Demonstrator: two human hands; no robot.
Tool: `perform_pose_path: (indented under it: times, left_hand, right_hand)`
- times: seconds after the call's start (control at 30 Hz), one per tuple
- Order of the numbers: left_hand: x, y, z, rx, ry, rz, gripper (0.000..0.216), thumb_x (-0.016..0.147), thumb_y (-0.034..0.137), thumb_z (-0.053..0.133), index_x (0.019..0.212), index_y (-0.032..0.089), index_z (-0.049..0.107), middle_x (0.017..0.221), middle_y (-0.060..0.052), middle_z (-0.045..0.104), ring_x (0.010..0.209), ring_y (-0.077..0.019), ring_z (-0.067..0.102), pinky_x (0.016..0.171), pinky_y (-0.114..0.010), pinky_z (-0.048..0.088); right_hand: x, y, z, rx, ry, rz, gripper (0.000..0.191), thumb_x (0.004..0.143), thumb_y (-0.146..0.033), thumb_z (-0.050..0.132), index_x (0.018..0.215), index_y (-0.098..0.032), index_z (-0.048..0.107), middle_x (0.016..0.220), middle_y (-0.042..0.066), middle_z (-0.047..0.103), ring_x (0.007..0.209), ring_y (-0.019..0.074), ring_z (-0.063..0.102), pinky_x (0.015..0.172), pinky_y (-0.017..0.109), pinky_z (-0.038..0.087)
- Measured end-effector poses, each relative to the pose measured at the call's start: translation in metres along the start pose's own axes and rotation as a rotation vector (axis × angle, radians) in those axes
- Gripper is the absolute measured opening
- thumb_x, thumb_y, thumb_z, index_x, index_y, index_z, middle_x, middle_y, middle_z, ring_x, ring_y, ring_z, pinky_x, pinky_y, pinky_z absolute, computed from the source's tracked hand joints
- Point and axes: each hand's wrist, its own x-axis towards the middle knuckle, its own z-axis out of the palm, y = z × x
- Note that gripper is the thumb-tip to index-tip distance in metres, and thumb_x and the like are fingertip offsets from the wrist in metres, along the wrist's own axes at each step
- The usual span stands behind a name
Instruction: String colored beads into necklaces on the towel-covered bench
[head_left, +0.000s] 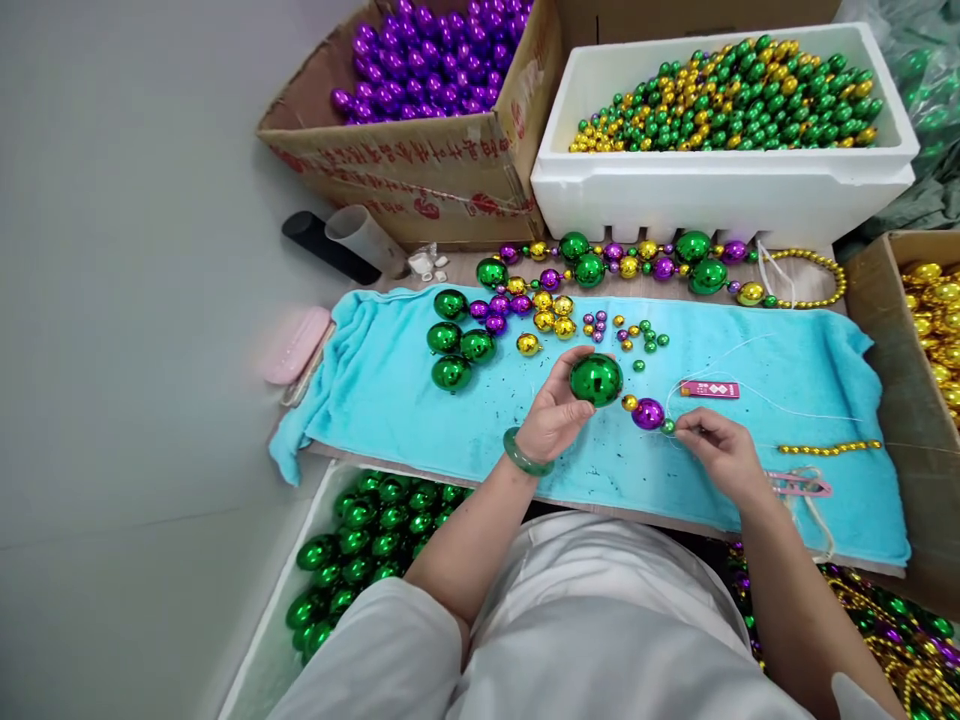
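My left hand (556,415), with a green bangle on its wrist, grips a large shiny green ball (596,380) above the blue towel (465,440). Running right from the ball are a small gold bead (628,402), a purple ball (647,413) and a small green bead (668,426). Right beside that green bead, my right hand (716,450) pinches the thin thread, which is barely visible at the fingertips. Behind my hands lie loose green balls (451,373), purple balls (496,325), gold balls (529,344) and small mixed beads (639,366).
A finished-looking bead strand (589,270) lies along the back. Behind it stand a carton (420,170) of purple balls and a white foam box (720,190) of mixed beads. Pink scissors (802,485), a gold bead row (829,448) and a pink packet (709,389) lie at right.
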Motion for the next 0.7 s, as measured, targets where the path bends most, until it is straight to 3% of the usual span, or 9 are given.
perform_pose_path:
  times: [0.2,0.33,0.6,0.7]
  left_hand:
    - [-0.003,0.002,0.004,0.02,0.003,-0.004,0.069,0.058,0.029,0.084,0.119,0.028,0.053,0.129,-0.008,0.057,0.121,-0.0299,0.053,0.103,-0.047,0.042]
    - [-0.004,0.0,0.005,0.08,-0.001,0.084,0.066,0.058,0.027,0.085,0.116,0.027,0.055,0.127,-0.008,0.056,0.115,-0.0281,0.056,0.1,-0.045,0.044]
    - [-0.012,0.01,0.019,0.214,-0.161,0.185,0.063,0.061,0.03,0.084,0.118,0.027,0.057,0.122,-0.008,0.055,0.115,-0.0271,0.053,0.096,-0.04,0.047]
    - [-0.015,0.019,0.026,0.304,-0.155,0.23,0.061,0.066,0.028,0.081,0.121,0.028,0.056,0.124,-0.008,0.054,0.115,-0.0264,0.053,0.099,-0.04,0.045]
  right_hand:
    - [0.0,-0.002,0.008,0.134,-0.02,0.093,0.019,0.071,-0.036,0.068,0.069,-0.018,0.062,0.063,0.0,0.053,0.053,0.0101,0.04,0.051,0.026,0.032]
    - [0.002,0.0,0.009,0.226,-0.042,0.161,0.019,0.068,-0.036,0.07,0.069,-0.019,0.061,0.056,-0.003,0.048,0.05,0.0101,0.041,0.05,0.026,0.033]
    - [0.001,-0.003,0.011,0.273,-0.111,0.044,0.014,0.073,-0.031,0.069,0.072,-0.019,0.064,0.07,-0.001,0.054,0.056,0.01,0.047,0.053,0.026,0.039]
    - [0.0,-0.007,0.015,0.308,-0.05,0.056,0.016,0.072,-0.032,0.071,0.075,-0.019,0.063,0.069,-0.001,0.054,0.054,0.0101,0.048,0.052,0.027,0.04]
